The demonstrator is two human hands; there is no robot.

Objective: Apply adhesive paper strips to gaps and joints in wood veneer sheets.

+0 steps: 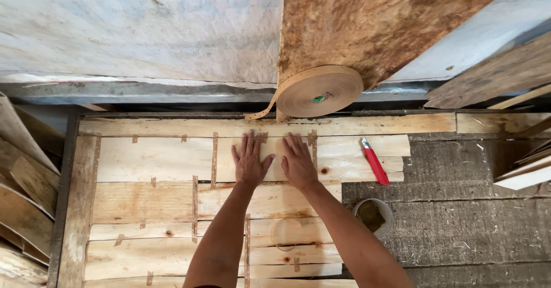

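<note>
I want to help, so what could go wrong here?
The red knife lies loose beside the right hand; a sweep of the arm might bump it. Both hands, the left hand too, press flat on rough veneer, so splinters seem possible. The tape roll stands on edge and could roll away.

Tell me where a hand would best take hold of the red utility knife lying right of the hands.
Probably the red handle of the utility knife, gripped across its width from above. It lies flat on the wood sheet, blade end pointing up-left, apart from the right hand, with both long sides free.
</note>
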